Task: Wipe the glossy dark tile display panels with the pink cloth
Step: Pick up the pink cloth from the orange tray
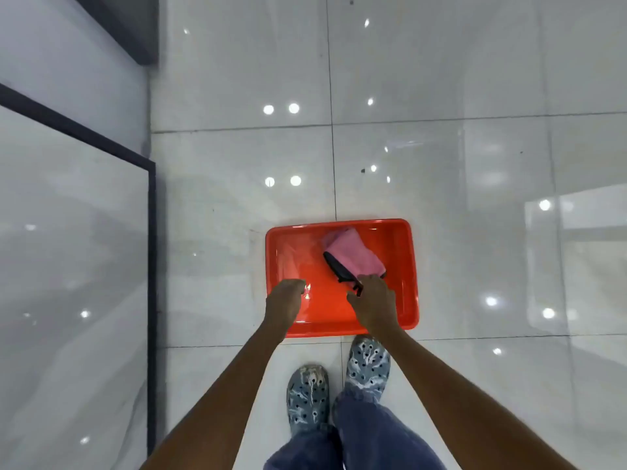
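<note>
your right hand (373, 301) is reaching into the red tray (409, 266), fingers curling down onto a black tool (341, 269) (grip unclear). the pink cloth (353, 254) is lying just ahead, slanting away leftward; your left hand (285, 296) is hovering loosely curled, farther off.

The right hand (373, 301) hides its own fingertips, so its grip on the black tool (339, 270) is unclear.
</note>
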The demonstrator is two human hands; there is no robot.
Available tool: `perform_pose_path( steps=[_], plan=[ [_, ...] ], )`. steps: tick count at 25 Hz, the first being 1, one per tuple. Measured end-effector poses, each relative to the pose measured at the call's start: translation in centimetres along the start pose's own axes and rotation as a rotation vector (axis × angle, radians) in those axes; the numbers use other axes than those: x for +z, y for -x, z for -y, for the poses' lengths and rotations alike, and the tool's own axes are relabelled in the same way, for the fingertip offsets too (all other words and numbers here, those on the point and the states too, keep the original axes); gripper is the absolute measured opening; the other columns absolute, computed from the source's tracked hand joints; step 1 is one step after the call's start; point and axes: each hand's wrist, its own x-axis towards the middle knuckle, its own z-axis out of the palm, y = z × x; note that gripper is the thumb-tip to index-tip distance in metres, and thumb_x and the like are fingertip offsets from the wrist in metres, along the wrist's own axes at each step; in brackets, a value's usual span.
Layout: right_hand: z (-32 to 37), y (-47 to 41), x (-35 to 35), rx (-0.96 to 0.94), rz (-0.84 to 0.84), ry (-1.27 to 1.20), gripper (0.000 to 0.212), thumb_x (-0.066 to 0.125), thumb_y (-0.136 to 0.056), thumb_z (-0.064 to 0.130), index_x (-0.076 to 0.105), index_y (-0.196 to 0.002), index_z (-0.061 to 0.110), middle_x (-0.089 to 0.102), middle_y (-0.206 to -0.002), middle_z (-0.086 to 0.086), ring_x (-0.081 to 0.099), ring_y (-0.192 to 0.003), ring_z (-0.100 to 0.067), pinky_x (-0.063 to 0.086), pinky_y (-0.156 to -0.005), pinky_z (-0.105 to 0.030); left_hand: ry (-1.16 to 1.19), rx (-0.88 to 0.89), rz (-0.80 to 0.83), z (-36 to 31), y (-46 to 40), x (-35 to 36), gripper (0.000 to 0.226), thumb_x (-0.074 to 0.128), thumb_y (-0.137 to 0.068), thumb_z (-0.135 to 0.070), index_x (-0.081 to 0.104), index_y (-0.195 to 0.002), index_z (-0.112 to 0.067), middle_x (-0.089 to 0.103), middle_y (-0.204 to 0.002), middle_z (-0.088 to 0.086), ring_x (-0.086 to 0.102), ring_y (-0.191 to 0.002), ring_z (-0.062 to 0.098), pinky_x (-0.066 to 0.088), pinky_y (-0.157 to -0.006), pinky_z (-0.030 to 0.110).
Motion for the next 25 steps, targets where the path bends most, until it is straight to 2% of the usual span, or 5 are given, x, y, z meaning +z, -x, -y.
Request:
perform_pose_path(
  steps=[7, 11, 13, 16, 25],
  plan=[
    [-0.7, -11.5, 9.1, -0.026, -0.098, 0.266, 0.089, 0.062, -0.09, 0.042, 0.011, -0.15, -0.001, 0.019, -0.154, -0.021, 0.018, -0.144, -0.033, 0.018, -0.115, -0.041, 0.12, 0.016, -0.048, 5.0, -12.9, 2.4, 0.019, 0.049, -0.101, -0.028, 0.059, -0.109, -0.015, 0.061, -0.12, 0.007, 0.057, -0.114, 0.028, 0.044, -0.105, 0.046],
    [-0.9, -14.6, 10.8, 0.019, -0.175, 0.415, 0.105, 0.086, -0.056, 0.051, 0.036, -0.13, -0.005, 0.055, -0.124, -0.025, 0.054, -0.117, -0.037, 0.045, -0.098, -0.04, 0.117, 0.03, -0.049, 5.1, -16.0, 3.1, 0.033, 0.048, -0.102, -0.027, 0.058, -0.127, -0.008, 0.059, -0.13, 0.008, 0.055, -0.12, 0.028, 0.042, -0.107, 0.044],
    [-1.8, -15.1, 11.4, -0.034, -0.253, 0.304, 0.09, 0.095, -0.041, 0.027, 0.049, -0.111, -0.005, 0.062, -0.1, -0.022, 0.059, -0.095, -0.036, 0.054, -0.079, -0.038, 0.124, 0.034, -0.062, 4.8, -16.5, 3.3, 0.034, 0.047, -0.102, -0.026, 0.057, -0.129, -0.008, 0.058, -0.132, 0.008, 0.055, -0.121, 0.028, 0.042, -0.107, 0.044],
    [-2.1, -14.6, 8.9, -0.056, -0.299, 0.047, 0.049, 0.075, -0.067, -0.007, 0.056, -0.112, -0.007, 0.057, -0.107, -0.024, 0.055, -0.102, -0.038, 0.049, -0.08, -0.041, 0.111, 0.027, -0.083, 3.9, -15.6, 3.3, 0.032, 0.047, -0.102, -0.025, 0.058, -0.127, -0.008, 0.059, -0.131, 0.009, 0.056, -0.119, 0.029, 0.043, -0.107, 0.046],
    [2.0, 0.9, -7.9, 0.159, -0.319, -0.518, 0.023, 0.067, -0.079, 0.011, 0.06, -0.1, 0.004, 0.064, -0.09, -0.01, 0.062, -0.075, -0.026, 0.047, -0.058, -0.034, 0.139, 0.066, -0.098, -7.2, 5.0, 0.1, 0.016, 0.05, -0.099, -0.018, 0.061, -0.107, -0.011, 0.063, -0.098, 0.003, 0.06, -0.102, 0.026, 0.049, -0.098, 0.042]
  ],
)
